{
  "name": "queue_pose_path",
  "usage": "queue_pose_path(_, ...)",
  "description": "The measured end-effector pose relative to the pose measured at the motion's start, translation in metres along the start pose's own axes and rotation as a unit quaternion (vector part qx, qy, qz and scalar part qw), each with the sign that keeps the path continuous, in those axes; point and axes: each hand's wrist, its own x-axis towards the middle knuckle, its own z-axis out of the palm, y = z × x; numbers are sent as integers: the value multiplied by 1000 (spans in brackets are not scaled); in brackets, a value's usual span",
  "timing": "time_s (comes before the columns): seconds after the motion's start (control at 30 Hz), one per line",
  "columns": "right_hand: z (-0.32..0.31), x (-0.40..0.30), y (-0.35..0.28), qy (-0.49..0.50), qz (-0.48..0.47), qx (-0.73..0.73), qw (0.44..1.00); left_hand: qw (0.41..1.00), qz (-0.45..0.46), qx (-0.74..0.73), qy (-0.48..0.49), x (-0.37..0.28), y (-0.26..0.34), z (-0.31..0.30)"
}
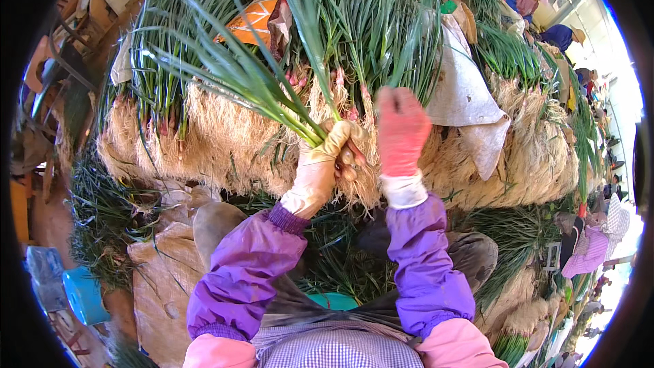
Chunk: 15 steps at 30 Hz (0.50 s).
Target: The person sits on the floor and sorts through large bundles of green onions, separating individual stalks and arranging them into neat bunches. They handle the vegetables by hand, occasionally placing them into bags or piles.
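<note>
My left hand (314, 171), in a pale rubber glove, grips a small bunch of spring onions (294, 105). Their green leaves fan out to the upper left. Below my fingers show the bulbs (348, 166) and stringy pale roots (360, 191). Just to the right, my right hand (403, 130) in a reddish-pink glove is curled and blurred by motion. Whether it pinches a leaf or a scrap cannot be made out. Behind both hands runs a long heap of spring onions (378, 36), its leaves upward and its thick root mat (240, 128) facing me.
A white sack cloth (465, 97) drapes over the heap at right. Loose leaves (107, 214) lie on the ground at left, near a brown sheet (166, 286) and a blue tub (84, 294). Other people (523, 0) sit along the heaps at right, one close by (590, 250).
</note>
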Motion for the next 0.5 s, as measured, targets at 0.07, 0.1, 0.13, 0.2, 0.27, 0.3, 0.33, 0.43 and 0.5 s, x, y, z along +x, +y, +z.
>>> queue_pose_path(0.07, -14, 12, 3, -234, -14, -225, 946, 998, 58, 12, 32, 3, 11, -4)
queue_pose_path(0.1, -15, 7, -2, -402, -106, -401, 816, 995, 85, -43, 13, 10, 9, -19)
queue_pose_path(0.13, -21, 1, -10, -517, -95, -372, 765, 995, 52, -70, 41, 14, 17, -18)
queue_pose_path(0.2, -12, 14, -30, -460, 7, -344, 818, 986, -14, -161, 48, 19, 29, -28)
queue_pose_path(0.27, -5, 21, -19, -341, 14, -339, 877, 983, -61, -172, 0, 30, 18, -36)
queue_pose_path(0.3, 9, 27, 17, -328, 9, -325, 887, 977, -116, -177, -36, 39, 11, -34)
queue_pose_path(0.33, 19, 32, 20, -323, -6, -306, 896, 977, -146, -153, 15, 39, 12, -26)
queue_pose_path(0.43, -15, 18, -8, -279, 49, -264, 922, 995, -89, -37, -23, 42, 2, -15)
queue_pose_path(0.5, -26, -18, -18, -261, -153, -318, 898, 997, -75, 5, -24, 43, -10, -17)
